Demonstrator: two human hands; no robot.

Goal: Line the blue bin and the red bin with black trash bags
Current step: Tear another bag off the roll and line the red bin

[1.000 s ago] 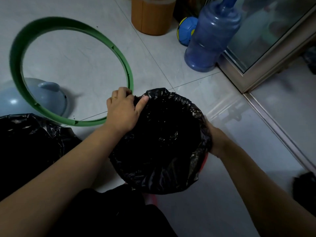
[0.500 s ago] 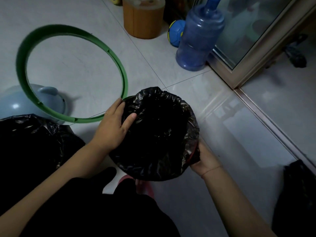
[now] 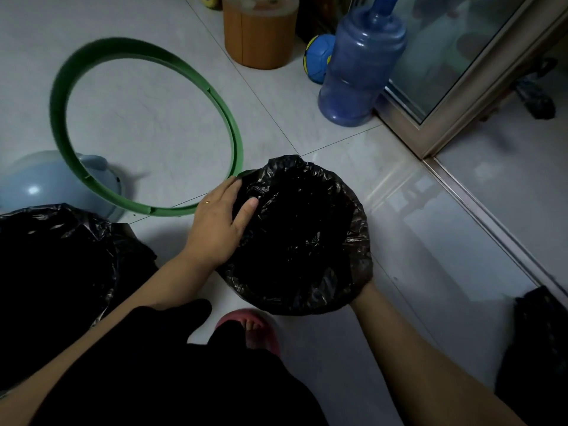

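Bags (image 3: 358, 259), two; left hand (image 3: 216, 226) on one.

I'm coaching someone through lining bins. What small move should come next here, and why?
Probably tug the black trash bag down snug on its right side. It is folded over the rim all round but bulges there; the left hand lies flat across the left rim, thumb inside, and the right hand is hidden under the near-right edge.

A home: tiled floor (image 3: 307, 87), sliding glass door (image 3: 461, 56), water jug (image 3: 362, 63), slipper (image 3: 252, 330).
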